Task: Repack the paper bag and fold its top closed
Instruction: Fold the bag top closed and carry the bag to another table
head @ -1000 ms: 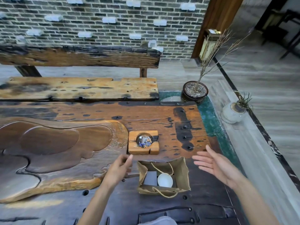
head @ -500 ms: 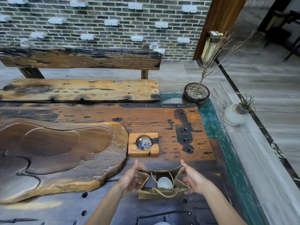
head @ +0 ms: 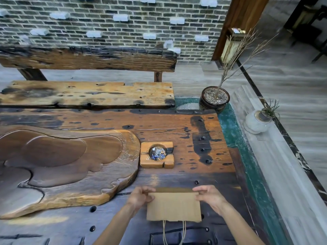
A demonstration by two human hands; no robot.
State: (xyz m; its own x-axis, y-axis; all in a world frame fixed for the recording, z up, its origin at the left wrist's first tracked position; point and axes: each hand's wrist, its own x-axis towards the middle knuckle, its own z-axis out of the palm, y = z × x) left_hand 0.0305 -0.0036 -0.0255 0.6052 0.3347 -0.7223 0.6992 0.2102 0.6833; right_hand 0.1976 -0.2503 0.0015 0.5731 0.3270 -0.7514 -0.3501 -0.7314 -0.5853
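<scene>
Step in hand, as I read it: folding the top closed. The plain brown paper bag [head: 174,206] is sitting on the near-right part of the dark weathered plank table [head: 203,138], and its upper panel is lying toward the person as a flat flap. The twine handle loops [head: 174,232] are hanging off the near edge of that flap. Contents are not visible, so packing looks done, but I can't confirm it.

Left hand [head: 141,197] is pinching the far-left corner of the flap, at the fold line. Fingers are curled, thumb is on the near face, and the opening is only as wide as the paper.

Right hand [head: 210,196] is pinching the far-right corner the same way, fingers curled over the far edge. Both are grasping paper, neither clenched into a fist nor released.

Next move, judged: pressing the crease flat along the far edge, corner to corner, while keeping both corners level so the fold is not skewing. Light pressure only, since whatever is inside may be fragile.

The square light-wood ashtray with a round bowl [head: 157,155] is sitting just far of the bag, not touching. The large carved dark-wood tea tray [head: 67,163] is lying to the left, clear of the hands.
</scene>
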